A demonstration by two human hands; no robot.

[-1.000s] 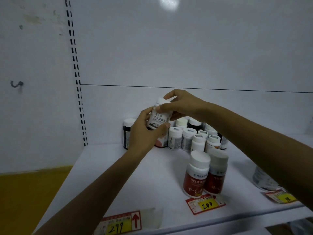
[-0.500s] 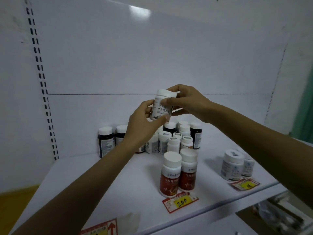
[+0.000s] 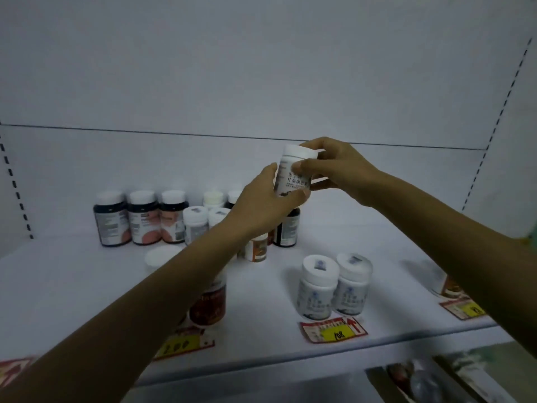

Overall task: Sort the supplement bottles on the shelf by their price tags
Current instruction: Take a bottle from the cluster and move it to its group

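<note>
bottle of white plastic with white cap and black print (image 3: 292, 181) is held in both your hands above the white shelf (image 3: 87, 286): your left hand (image 3: 261, 207) wraps its base, your right hand (image 3: 340, 170) pinches just below the cap. red-and-yellow 108 price tag (image 3: 334, 333) lies near the shelf's front edge.

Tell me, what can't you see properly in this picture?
Head view:
- Red bottle: mostly behind the left forearm.
- Far-right price tag: number partly covered by the right forearm.
- Bottom-left tag: cut off by the frame edge.
- Held bottle: small print blurred, partly under the right hand thumb.
</note>
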